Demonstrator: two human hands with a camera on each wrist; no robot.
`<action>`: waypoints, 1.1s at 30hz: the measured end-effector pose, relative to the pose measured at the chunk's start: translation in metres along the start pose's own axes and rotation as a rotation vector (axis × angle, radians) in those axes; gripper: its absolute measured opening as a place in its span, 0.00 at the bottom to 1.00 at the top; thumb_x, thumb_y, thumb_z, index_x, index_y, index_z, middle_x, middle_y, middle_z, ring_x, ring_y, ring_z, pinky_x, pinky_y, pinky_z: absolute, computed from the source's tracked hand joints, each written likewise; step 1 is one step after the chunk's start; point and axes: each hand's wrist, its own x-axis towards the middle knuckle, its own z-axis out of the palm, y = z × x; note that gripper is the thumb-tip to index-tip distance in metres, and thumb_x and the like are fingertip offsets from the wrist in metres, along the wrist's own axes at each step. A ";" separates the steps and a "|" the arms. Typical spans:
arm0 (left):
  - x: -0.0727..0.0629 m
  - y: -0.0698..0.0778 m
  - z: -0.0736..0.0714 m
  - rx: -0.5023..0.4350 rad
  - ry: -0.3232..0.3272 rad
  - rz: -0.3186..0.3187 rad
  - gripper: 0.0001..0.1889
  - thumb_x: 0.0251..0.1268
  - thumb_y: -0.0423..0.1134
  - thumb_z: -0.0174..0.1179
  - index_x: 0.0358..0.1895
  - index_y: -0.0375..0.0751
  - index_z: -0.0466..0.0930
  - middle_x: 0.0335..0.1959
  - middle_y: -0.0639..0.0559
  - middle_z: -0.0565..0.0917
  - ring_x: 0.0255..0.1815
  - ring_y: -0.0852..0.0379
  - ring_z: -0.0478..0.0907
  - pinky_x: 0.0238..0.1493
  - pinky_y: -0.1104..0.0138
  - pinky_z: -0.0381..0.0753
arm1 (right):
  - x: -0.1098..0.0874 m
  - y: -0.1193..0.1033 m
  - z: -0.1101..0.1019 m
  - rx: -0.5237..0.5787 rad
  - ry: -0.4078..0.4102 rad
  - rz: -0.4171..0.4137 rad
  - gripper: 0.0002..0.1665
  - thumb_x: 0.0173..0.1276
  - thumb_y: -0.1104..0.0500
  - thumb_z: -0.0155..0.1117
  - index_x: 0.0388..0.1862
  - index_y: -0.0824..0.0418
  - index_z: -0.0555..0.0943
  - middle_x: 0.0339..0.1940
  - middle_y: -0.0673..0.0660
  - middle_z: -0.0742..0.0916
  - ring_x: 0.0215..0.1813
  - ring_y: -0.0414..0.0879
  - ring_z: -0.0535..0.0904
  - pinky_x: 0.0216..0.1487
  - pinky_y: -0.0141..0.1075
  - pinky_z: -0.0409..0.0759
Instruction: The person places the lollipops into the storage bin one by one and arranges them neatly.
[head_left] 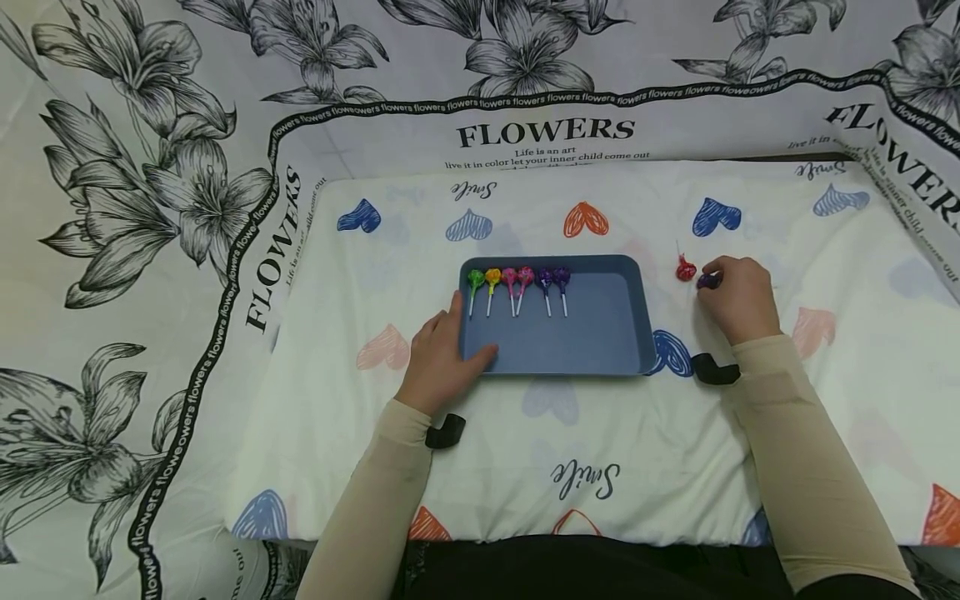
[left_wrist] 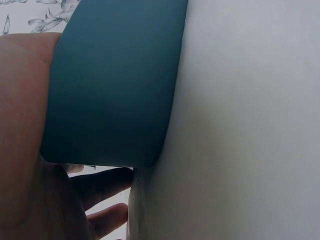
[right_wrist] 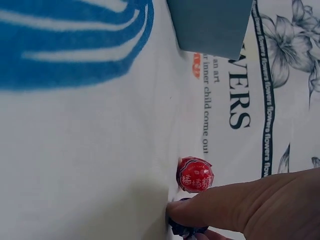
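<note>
A blue-grey tray (head_left: pixel 592 342) lies on the cloth with several wrapped lollipops in a row along its far side: green (head_left: pixel 476 281), yellow (head_left: pixel 492 277), two pink and two purple. My left hand (head_left: pixel 442 354) rests against the tray's left end, thumb over the near rim and fingers along the outside. Right of the tray, my right hand (head_left: pixel 741 300) pinches a dark purple lollipop (right_wrist: pixel 186 230) by its wrapped head between thumb and fingers. Just left of those fingers a red lollipop (head_left: pixel 686 268) lies on the cloth, its wrapper facing the right wrist view.
The white cloth (head_left: pixel 420 467) has printed hearts and the word Smile. Beyond it spreads a larger floral sheet (head_left: pixel 360 142) with a black lettered band. A black wrist piece (head_left: pixel 715 369) sits at the right wrist, and another (head_left: pixel 446 432) at the left.
</note>
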 end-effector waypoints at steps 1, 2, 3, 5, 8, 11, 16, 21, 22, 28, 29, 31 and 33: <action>0.000 0.000 0.000 0.000 -0.001 -0.001 0.55 0.69 0.65 0.61 0.88 0.45 0.41 0.82 0.40 0.65 0.82 0.37 0.57 0.81 0.44 0.52 | 0.000 0.000 0.001 0.001 -0.002 0.010 0.21 0.71 0.67 0.59 0.58 0.77 0.80 0.52 0.77 0.80 0.54 0.69 0.71 0.59 0.64 0.72; 0.000 0.000 0.000 0.002 -0.001 -0.002 0.55 0.69 0.65 0.61 0.88 0.45 0.40 0.82 0.40 0.65 0.82 0.37 0.57 0.81 0.44 0.53 | 0.000 -0.001 0.001 0.002 -0.003 0.018 0.21 0.71 0.66 0.59 0.59 0.77 0.80 0.52 0.77 0.80 0.54 0.69 0.71 0.59 0.64 0.72; 0.000 0.000 0.000 0.001 -0.001 -0.003 0.55 0.69 0.65 0.61 0.88 0.45 0.40 0.82 0.40 0.65 0.82 0.37 0.57 0.81 0.44 0.53 | -0.001 -0.001 0.002 0.006 -0.004 0.030 0.21 0.72 0.66 0.59 0.60 0.77 0.80 0.52 0.76 0.80 0.54 0.69 0.71 0.59 0.64 0.73; 0.000 0.001 -0.001 0.004 -0.003 -0.001 0.55 0.70 0.65 0.61 0.88 0.45 0.40 0.82 0.40 0.65 0.82 0.37 0.57 0.81 0.43 0.53 | -0.001 -0.002 0.003 0.011 -0.003 0.046 0.22 0.72 0.64 0.60 0.61 0.76 0.79 0.53 0.76 0.80 0.54 0.69 0.71 0.59 0.64 0.73; 0.000 0.001 -0.001 0.010 0.000 0.003 0.54 0.70 0.64 0.61 0.88 0.44 0.40 0.82 0.40 0.65 0.82 0.37 0.57 0.81 0.43 0.53 | -0.003 -0.003 0.003 0.020 0.002 0.056 0.22 0.73 0.62 0.62 0.61 0.74 0.79 0.53 0.75 0.80 0.54 0.68 0.71 0.58 0.63 0.75; 0.000 0.001 -0.001 0.011 0.001 0.007 0.54 0.70 0.64 0.61 0.88 0.44 0.40 0.82 0.39 0.65 0.82 0.37 0.58 0.81 0.44 0.54 | -0.004 -0.005 0.003 0.015 0.013 0.051 0.23 0.73 0.60 0.62 0.61 0.74 0.79 0.52 0.75 0.81 0.52 0.68 0.72 0.55 0.61 0.76; 0.000 0.001 -0.001 0.013 0.002 0.012 0.55 0.70 0.64 0.61 0.88 0.43 0.40 0.82 0.40 0.65 0.82 0.36 0.58 0.81 0.43 0.54 | -0.003 -0.009 0.000 -0.059 0.042 0.044 0.23 0.72 0.58 0.63 0.59 0.73 0.81 0.51 0.76 0.84 0.49 0.68 0.75 0.48 0.59 0.76; 0.000 0.000 -0.001 0.007 0.005 0.013 0.55 0.70 0.64 0.61 0.88 0.43 0.40 0.82 0.39 0.65 0.82 0.36 0.58 0.81 0.43 0.53 | -0.005 -0.016 -0.004 -0.100 0.070 0.014 0.24 0.72 0.55 0.64 0.58 0.72 0.82 0.50 0.75 0.86 0.46 0.68 0.79 0.38 0.54 0.75; 0.000 0.000 -0.001 0.007 0.004 0.011 0.55 0.70 0.64 0.62 0.88 0.43 0.40 0.82 0.39 0.65 0.82 0.36 0.57 0.81 0.43 0.53 | -0.005 -0.018 -0.004 -0.100 0.072 0.007 0.25 0.72 0.54 0.65 0.58 0.72 0.82 0.50 0.75 0.86 0.46 0.68 0.79 0.38 0.54 0.76; 0.000 -0.001 0.000 -0.003 -0.001 0.008 0.55 0.70 0.64 0.61 0.88 0.45 0.40 0.82 0.40 0.64 0.82 0.36 0.57 0.81 0.43 0.54 | -0.010 -0.029 -0.007 -0.101 0.069 -0.004 0.27 0.73 0.52 0.65 0.59 0.72 0.82 0.51 0.75 0.86 0.48 0.68 0.79 0.41 0.57 0.77; 0.000 -0.001 0.000 -0.007 0.000 0.008 0.55 0.70 0.64 0.61 0.88 0.45 0.40 0.82 0.40 0.64 0.82 0.36 0.57 0.81 0.43 0.54 | -0.011 -0.031 -0.007 -0.101 0.071 -0.008 0.27 0.73 0.52 0.65 0.59 0.72 0.82 0.51 0.74 0.86 0.48 0.68 0.80 0.41 0.57 0.77; 0.000 0.000 -0.001 -0.012 0.004 0.007 0.55 0.70 0.64 0.62 0.88 0.45 0.41 0.82 0.40 0.64 0.82 0.36 0.57 0.81 0.42 0.54 | -0.012 -0.035 -0.006 -0.097 0.077 -0.015 0.26 0.73 0.51 0.66 0.59 0.72 0.82 0.50 0.74 0.87 0.48 0.68 0.81 0.40 0.56 0.77; -0.001 -0.001 -0.001 -0.014 0.007 0.005 0.55 0.69 0.64 0.62 0.88 0.45 0.41 0.82 0.40 0.65 0.82 0.36 0.57 0.81 0.42 0.54 | -0.012 -0.039 -0.007 -0.098 0.082 -0.024 0.26 0.73 0.51 0.66 0.58 0.72 0.83 0.50 0.74 0.87 0.47 0.67 0.81 0.39 0.55 0.78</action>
